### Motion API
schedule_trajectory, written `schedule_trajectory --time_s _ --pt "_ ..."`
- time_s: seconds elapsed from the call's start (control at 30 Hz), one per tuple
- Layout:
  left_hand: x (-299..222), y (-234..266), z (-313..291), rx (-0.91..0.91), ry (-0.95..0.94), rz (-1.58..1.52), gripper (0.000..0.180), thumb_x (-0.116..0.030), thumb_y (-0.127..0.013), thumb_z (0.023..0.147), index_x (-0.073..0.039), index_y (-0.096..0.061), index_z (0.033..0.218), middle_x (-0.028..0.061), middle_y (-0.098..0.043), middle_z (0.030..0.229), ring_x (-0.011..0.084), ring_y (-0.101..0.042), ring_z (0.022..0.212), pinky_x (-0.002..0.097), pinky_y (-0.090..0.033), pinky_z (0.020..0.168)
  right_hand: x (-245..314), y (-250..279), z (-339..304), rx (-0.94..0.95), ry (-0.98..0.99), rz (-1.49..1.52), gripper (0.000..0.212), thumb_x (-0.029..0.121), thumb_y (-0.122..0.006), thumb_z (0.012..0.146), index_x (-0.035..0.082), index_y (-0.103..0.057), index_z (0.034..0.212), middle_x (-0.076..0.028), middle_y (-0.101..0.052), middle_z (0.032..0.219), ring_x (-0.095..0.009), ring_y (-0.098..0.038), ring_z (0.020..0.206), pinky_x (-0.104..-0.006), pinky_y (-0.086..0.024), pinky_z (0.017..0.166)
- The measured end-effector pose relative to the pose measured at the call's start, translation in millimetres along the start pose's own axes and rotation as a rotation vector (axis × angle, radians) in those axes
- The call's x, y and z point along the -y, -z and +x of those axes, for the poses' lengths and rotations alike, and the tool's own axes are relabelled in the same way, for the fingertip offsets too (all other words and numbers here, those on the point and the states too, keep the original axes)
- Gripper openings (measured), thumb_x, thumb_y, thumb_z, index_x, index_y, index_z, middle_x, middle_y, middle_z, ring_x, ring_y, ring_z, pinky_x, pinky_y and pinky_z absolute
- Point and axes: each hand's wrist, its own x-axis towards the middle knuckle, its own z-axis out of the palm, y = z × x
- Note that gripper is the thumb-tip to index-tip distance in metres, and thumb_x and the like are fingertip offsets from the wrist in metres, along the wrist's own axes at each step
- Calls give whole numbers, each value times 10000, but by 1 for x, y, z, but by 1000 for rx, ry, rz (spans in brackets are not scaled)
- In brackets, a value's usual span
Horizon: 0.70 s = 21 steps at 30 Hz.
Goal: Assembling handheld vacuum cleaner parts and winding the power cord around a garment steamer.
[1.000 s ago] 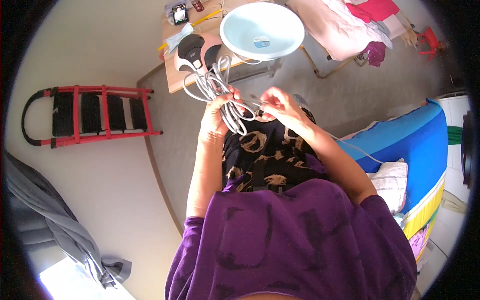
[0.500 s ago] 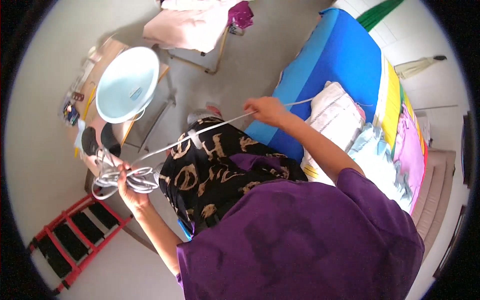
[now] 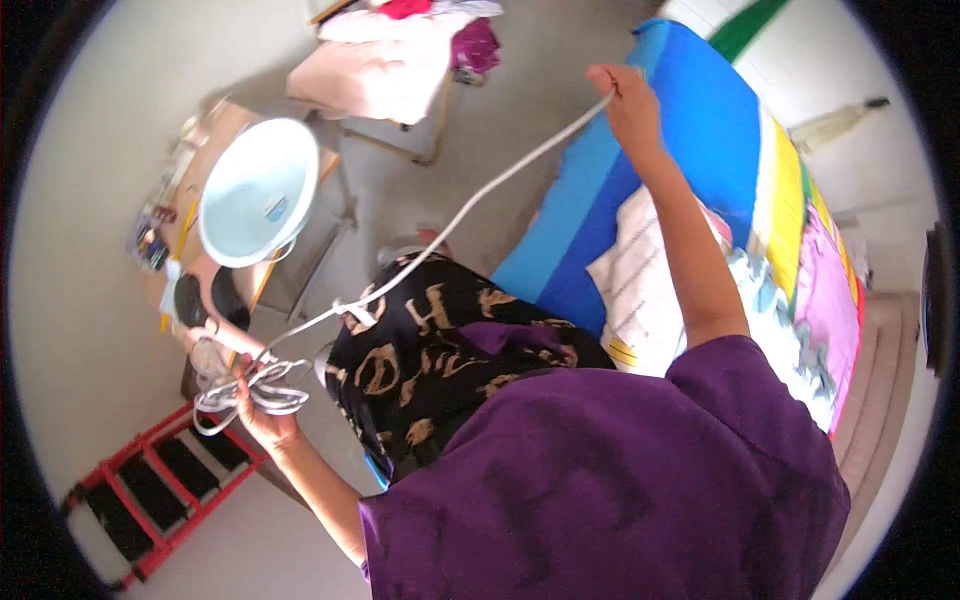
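A white cord (image 3: pixel 470 205) runs slantwise across my lap, from lower left to upper right. Its loose loops (image 3: pixel 280 400) hang in a bundle in my left hand (image 3: pixel 262 420), whose fingers are closed round them. My right hand (image 3: pixel 632 105) is stretched out over the near edge of the blue bed cover, with the cord pinched in its fingers. Between the two hands the cord sags slightly. A white band or knot (image 3: pixel 357 313) sits on it above my left thigh. The cord's ends cannot be made out.
A pale blue basin (image 3: pixel 225 215) stands on a wooden table (image 3: pixel 228 122) at left, beside dark slippers (image 3: pixel 229 295). Pink cloth (image 3: pixel 365 75) covers a folding stand. A striped bed (image 3: pixel 700 110) with clothes (image 3: pixel 645 265) lies to my right. A red-framed ladder (image 3: pixel 160 437) rests lower left.
My right hand has moved up and right, away from my lap, still gripping the cord. More cord now spans the hands, and the white band has shifted left. My left hand stays nearly in place.
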Motion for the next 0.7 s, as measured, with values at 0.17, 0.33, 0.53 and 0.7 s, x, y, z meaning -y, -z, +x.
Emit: schedule_trajectory --time_s 0.17,0.33,0.53,0.7 --pt "5 -14 -6 -156 16 249 549 -261 -665 782 37 -518 1219 134 -575 1148 270 -554 1051 429 -430 944 37 -34 1 375 322 196 177 250 -580 855 81 -635 858 -138 -621 828 -329 -601 800 -404 -472 712" --pt "12 -33 -3 0 36 12 173 -166 -638 810 -56 -544 906 66 -571 862 232 -579 901 560 -336 1032 62 -50 -39 947 486 -145 64 129 -603 748 134 -656 782 -122 -631 902 -327 -618 865 -413 -488 754" --pt "1 -24 -2 17 -39 -164 149 -127 -643 799 -63 -528 869 48 -564 827 213 -577 813 486 -391 999 59 -93 -128 1516 698 -191 211 -11 -592 671 98 -669 835 -113 -626 916 -313 -608 908 -412 -488 786" --pt "-3 -21 -2 26 -51 -207 136 -116 -641 783 -60 -563 879 47 -575 778 241 -589 786 471 -465 920 149 -97 -152 1449 705 223 307 1 -555 738 95 -638 1018 -139 -625 1041 -320 -596 971 -409 -472 832"
